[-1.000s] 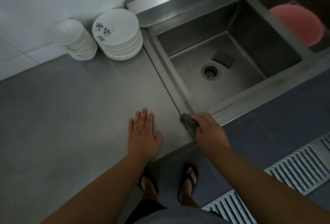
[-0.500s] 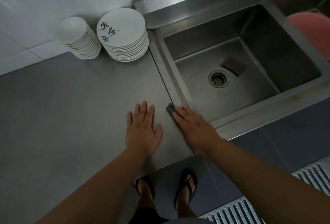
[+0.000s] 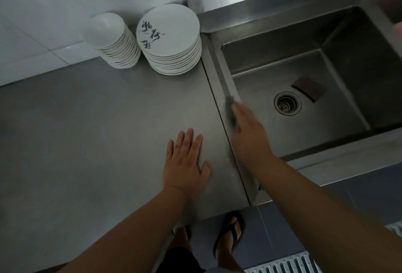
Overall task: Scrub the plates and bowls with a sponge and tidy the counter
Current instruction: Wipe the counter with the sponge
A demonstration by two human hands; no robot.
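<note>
Right hand (image 3: 248, 135), fingers straight and together, is pressed flat on a dark sponge (image 3: 231, 101) on the sink (image 3: 221, 81) rim. Only the sponge's blurred tip is seen, pointed toward 11 o'clock along the rim. Left hand (image 3: 186, 159) is laid flat on the steel surface (image 3: 87, 142). Stacked plates (image 3: 171, 42) and bowls (image 3: 113, 42) are set at 11 o'clock, against the white tiled wall (image 3: 65, 0). A dark scouring pad (image 3: 309, 87) is seen beside the drain (image 3: 287, 104).

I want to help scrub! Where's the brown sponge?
In the head view, the brown sponge lies flat on the bottom of the sink, on the right side of the picture, just beyond and to the right of the drain.
</note>
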